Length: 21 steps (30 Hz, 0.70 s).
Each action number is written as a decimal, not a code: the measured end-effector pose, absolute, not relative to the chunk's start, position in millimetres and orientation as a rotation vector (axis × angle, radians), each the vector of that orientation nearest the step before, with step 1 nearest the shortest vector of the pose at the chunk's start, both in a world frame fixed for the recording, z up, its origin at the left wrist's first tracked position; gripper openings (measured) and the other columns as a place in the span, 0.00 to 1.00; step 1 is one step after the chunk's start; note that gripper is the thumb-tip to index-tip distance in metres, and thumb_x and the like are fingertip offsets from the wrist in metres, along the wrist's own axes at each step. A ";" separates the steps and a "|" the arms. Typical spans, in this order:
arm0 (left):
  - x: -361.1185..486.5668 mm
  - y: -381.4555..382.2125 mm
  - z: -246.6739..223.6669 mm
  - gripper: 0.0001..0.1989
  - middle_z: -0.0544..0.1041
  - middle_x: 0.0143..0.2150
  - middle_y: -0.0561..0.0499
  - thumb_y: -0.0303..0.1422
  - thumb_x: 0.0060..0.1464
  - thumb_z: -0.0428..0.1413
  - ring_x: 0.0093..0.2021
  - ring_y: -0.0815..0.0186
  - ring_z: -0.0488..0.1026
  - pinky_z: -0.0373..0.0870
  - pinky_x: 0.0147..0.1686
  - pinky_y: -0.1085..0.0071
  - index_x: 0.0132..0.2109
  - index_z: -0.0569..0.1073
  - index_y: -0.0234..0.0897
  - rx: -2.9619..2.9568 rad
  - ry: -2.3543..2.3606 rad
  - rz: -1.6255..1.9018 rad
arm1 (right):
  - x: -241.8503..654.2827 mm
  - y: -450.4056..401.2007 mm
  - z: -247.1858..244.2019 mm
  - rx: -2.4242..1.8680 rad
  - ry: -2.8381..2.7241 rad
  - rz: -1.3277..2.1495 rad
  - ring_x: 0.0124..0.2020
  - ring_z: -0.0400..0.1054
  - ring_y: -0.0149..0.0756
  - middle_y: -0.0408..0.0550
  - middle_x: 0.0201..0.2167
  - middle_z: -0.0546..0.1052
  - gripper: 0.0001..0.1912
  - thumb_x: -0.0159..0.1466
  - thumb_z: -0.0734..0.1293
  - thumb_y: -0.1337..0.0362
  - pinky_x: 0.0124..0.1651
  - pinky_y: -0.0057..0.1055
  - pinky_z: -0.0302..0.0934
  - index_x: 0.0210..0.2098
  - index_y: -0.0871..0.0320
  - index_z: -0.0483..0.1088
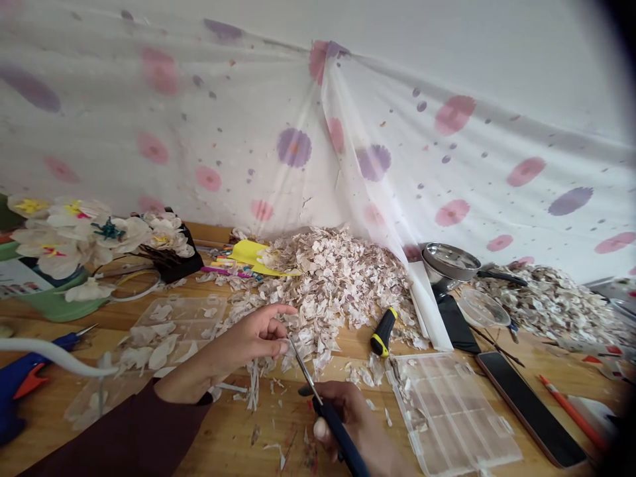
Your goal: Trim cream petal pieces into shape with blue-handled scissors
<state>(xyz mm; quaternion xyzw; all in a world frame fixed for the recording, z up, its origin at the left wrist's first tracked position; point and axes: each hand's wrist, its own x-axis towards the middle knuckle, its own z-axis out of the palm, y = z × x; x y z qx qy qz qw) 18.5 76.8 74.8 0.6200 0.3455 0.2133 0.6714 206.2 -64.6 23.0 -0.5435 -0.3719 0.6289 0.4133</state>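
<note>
Right hand (pixel 354 409) wrapped round a dark-handled tool (pixel 332 423), its long axis slanting forward-left over the tabletop (pixel 238 437), tip just beside the left hand (pixel 256 334), which is curled, though I cannot tell whether it pinches anything.

Bench (pixel 233 447): grained wood, stained at front middle.
Papery flakes: 2 heaps, a large central heap (pixel 342 271) and a right heap (pixel 551 305); scraps scattered forward.
Clear compartment boxes: 2, a right box (pixel 460 414) and a left box (pixel 186 308) strewn with pale petals.
Right side: smartphone (pixel 531 407), orange pen (pixel 571 412).
Between heap and right box: black-and-yellow handle (pixel 384 331).
Left edge: blue glue gun (pixel 14 387), green basin (pixel 82 308).
</note>
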 end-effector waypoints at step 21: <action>34.0 64.1 56.0 0.22 0.74 0.31 0.54 0.36 0.45 0.63 0.33 0.64 0.71 0.63 0.36 0.69 0.48 0.71 0.38 1.322 0.871 0.582 | 194.0 -47.0 23.0 -1.196 -0.822 1.388 0.10 0.49 0.22 0.31 0.12 0.61 0.26 0.46 0.76 0.46 0.13 0.21 0.43 0.32 0.57 0.67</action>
